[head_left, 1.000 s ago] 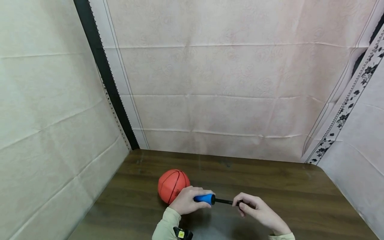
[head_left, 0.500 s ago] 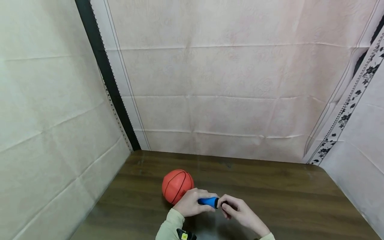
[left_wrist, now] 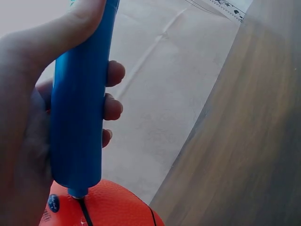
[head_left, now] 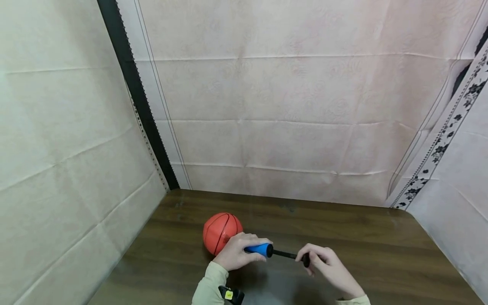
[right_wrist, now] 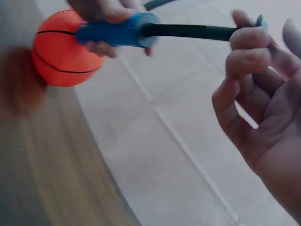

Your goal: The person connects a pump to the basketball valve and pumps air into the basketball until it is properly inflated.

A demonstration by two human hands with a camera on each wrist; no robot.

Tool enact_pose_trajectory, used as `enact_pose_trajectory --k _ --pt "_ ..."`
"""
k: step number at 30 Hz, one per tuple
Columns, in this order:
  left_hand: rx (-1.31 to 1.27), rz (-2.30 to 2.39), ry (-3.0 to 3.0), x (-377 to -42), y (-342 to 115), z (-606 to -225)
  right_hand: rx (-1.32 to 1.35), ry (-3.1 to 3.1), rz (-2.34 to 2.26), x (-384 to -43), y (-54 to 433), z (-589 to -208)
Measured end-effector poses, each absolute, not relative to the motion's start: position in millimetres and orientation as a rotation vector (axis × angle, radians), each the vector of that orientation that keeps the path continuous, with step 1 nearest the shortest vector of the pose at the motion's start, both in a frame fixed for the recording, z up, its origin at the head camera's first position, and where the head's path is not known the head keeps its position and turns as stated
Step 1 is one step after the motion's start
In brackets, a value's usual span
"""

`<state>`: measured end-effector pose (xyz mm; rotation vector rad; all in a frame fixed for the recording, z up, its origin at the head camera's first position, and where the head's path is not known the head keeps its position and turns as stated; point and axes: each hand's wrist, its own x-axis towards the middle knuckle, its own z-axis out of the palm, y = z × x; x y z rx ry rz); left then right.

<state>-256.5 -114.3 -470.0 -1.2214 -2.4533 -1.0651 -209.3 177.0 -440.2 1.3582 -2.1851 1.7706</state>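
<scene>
A blue hand pump (left_wrist: pixel 80 113) lies in the grip of my left hand (head_left: pixel 238 253), with the fingers curled around its barrel. The pump's nozzle end meets an orange-red basketball (head_left: pixel 222 233) with black lines, seen at the bottom of the left wrist view. Out of the other end comes a black plunger rod (right_wrist: pixel 193 31), drawn well out of the barrel. My right hand (head_left: pixel 329 267) holds the rod's black end knob (head_left: pixel 306 259) between bent fingers and thumb. The needle itself cannot be made out.
Hands and ball are over a brown wood-grain table (head_left: pixel 343 228). Pale cloth sheets (head_left: pixel 286 106) hang behind it and at both sides. A black strap with a yellow label (head_left: pixel 230 294) sits on the left wrist.
My right hand pushed the plunger in toward the barrel, then drew it back out to the right. Ball and left hand shifted slightly right, then back left.
</scene>
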Motion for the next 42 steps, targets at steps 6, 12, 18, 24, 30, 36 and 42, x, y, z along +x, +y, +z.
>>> enact_pose_trajectory --k 6,12,18,24,30,36,42 --pt "-1.151 -1.095 -2.509 -254.9 -113.8 -469.0 1.476 -2.018 1.848 -209.9 189.1 -440.4" --pt "-1.136 -1.088 -2.587 -254.1 -106.9 -470.4 1.456 -2.028 1.972 -212.3 180.5 -439.8" --pt "-1.163 -1.182 -2.642 -255.9 -98.5 -476.0 1.317 -2.149 2.124 -217.2 158.1 -449.9" --pt "-1.244 -1.104 -2.605 -257.0 -94.2 -477.6 1.360 -2.223 2.048 -221.2 140.8 -460.8" --pt "-1.311 -0.977 -2.550 -257.6 -96.7 -475.7 1.286 -2.500 1.766 -217.3 146.8 -459.9" --pt "-1.339 -0.982 -2.547 -258.7 -99.6 -475.2 1.412 -2.557 1.683 -216.4 162.1 -451.4" --pt "-1.261 -1.011 -2.518 -257.8 -108.3 -472.4 1.473 -2.383 1.738 -212.5 184.2 -440.2"
